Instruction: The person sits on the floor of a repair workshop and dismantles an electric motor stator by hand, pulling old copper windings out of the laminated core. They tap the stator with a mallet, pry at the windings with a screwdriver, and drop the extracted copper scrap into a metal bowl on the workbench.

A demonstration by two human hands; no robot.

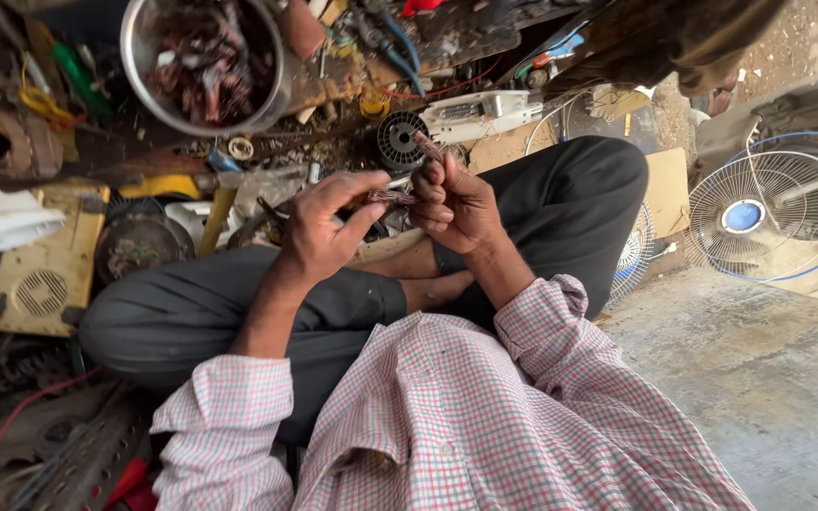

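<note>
Metal bowl cut off by top edge; wire bundle partly hidden inside both hands.

Both hands raised together, left hand pinching, right hand fisted.

We sit cross-legged on the floor, bare grey concrete at our right. On it at far right stands a white fan guard with a blue hub. Flat cardboard lies beside our right knee. At far centre a steel bowl of reddish copper scrap rests among cluttered parts, with a black ribbed wheel and a white plastic housing near it. At left lies a yellowish vented casing.
</note>
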